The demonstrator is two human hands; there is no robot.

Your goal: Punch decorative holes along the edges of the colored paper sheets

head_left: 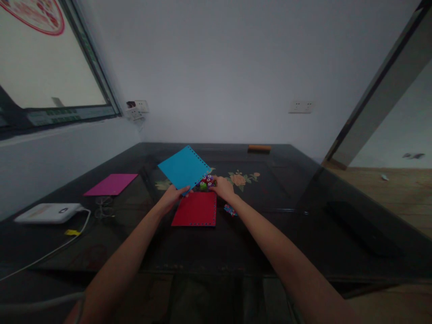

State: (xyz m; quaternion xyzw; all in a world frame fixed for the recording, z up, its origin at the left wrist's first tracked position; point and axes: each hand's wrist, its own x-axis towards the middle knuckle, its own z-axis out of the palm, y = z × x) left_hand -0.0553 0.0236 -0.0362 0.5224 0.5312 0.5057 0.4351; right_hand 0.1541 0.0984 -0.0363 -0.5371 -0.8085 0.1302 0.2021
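Pinching the blue punched sheet (184, 168) by its near corner, your left hand (172, 196) holds it tilted above the dark worktop (270, 234). Your right hand (223, 188) rests on small coloured punches (206, 182), fingers curled around them, just beyond the red sheet (195, 209).

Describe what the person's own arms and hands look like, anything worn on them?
Both forearms are bare all the way into the bottom of the frame: no sleeves show. The left hand and right hand wear no gloves. No watch, bracelet or ring can be made out on either wrist or hand, though the picture is dim and the fingers are too small to be sure about rings.
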